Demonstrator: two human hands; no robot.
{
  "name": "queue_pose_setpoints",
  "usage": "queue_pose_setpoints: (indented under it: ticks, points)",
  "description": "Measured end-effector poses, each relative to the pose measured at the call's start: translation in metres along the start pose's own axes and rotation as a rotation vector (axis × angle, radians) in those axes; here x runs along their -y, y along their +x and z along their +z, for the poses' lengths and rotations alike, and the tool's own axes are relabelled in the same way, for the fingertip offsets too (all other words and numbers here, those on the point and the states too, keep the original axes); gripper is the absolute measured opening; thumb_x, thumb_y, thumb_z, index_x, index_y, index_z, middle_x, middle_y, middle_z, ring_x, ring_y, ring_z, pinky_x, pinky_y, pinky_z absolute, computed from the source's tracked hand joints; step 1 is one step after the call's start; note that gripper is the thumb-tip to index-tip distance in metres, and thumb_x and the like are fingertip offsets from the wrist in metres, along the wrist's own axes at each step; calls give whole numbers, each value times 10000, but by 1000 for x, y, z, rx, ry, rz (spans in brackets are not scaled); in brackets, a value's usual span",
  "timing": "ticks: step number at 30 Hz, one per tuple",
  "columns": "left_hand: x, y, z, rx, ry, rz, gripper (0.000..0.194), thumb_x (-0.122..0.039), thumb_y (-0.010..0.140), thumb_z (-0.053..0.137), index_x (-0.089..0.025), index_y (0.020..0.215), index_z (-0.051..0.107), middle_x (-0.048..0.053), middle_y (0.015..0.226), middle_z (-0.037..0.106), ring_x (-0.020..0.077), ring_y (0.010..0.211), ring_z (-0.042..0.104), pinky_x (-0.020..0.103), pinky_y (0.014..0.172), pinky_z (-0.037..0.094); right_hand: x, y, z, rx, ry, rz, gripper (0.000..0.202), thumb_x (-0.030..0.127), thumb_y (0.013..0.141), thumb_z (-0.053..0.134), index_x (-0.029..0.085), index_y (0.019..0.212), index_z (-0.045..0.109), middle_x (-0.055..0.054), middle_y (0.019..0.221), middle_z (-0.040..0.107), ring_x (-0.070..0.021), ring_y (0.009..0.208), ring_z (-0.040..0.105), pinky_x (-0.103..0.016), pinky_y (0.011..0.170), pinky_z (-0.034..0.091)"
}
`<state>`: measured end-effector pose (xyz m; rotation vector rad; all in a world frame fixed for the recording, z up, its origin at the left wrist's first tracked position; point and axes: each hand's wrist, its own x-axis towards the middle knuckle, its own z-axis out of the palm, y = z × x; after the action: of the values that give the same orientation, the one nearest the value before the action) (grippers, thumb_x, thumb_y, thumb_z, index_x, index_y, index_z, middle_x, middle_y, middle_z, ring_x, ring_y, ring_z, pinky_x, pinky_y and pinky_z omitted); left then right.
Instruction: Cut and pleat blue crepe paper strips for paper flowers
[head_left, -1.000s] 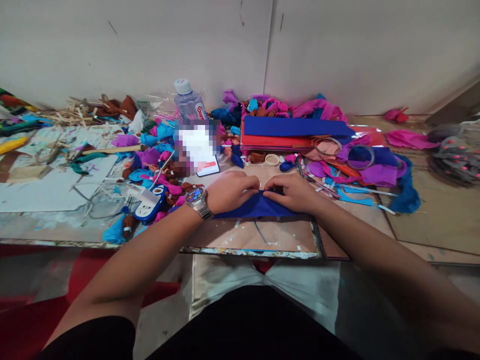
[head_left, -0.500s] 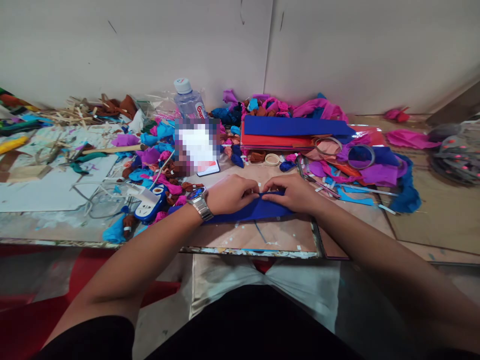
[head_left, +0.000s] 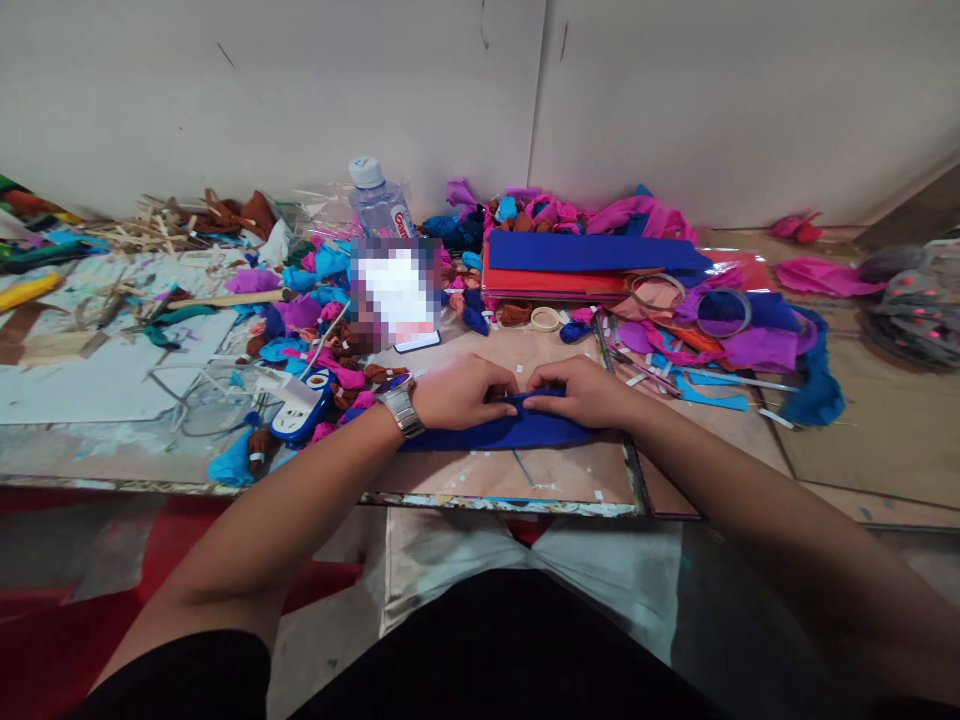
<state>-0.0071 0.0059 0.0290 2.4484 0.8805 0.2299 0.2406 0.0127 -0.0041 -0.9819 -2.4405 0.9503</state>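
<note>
A long strip of dark blue crepe paper [head_left: 495, 432] lies across the near part of the table. My left hand [head_left: 469, 392] pinches its upper edge between thumb and fingers. Close beside it, my right hand [head_left: 574, 392] pinches the same edge, the two thumbs almost meeting. Some of the strip is hidden under my left wrist, which wears a metal watch [head_left: 403, 408]. Just beyond my hands lie a roll of tape [head_left: 544, 319] and a phone [head_left: 417, 341], mostly blurred out.
Folded blue paper [head_left: 592, 253] rests on red sheets behind my hands. A plastic bottle [head_left: 380, 205] stands at the back. To the left are a power strip [head_left: 301, 412] with cables and crumpled paper pieces. Scissors [head_left: 619, 350] and tape rings [head_left: 724, 312] lie right.
Both hands have shifted slightly toward me along with the strip's upper edge. Each still pinches the paper.
</note>
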Motion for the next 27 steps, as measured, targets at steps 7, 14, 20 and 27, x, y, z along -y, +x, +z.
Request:
queue_pose_setpoints:
  ticks: [7,14,20,27]
  points:
    - [5,-2,-8,47,60,-35,221,-337,962,595,-174,914,737,4,747,704,112,601,542,258,609,364,-5,-1,0,-72,21,11,269,444,980,616,209,1037,735,-10,833,739,-170,737,628,-275,691,419]
    - [11,-8,-25,38,164,-76,237,-303,972,531,-193,958,740,25,817,735,137,640,583,273,637,381,-3,-1,-3,-116,32,5,262,422,1002,573,205,1061,706,-19,868,725,-177,761,639,-283,732,444]
    - [18,-11,-28,22,267,-157,274,-312,993,493,-199,930,734,46,824,734,167,672,606,283,635,380,-1,1,-4,-181,-15,-5,280,387,1026,510,190,1001,708,-43,898,736,-197,819,655,-295,770,445]
    - [23,-17,-36,171,385,-248,302,-281,975,470,-196,1053,749,69,930,754,211,821,668,298,711,439,-4,0,-5,-186,-40,30,329,427,1014,545,167,1020,746,-40,829,724,-173,731,627,-285,695,414]
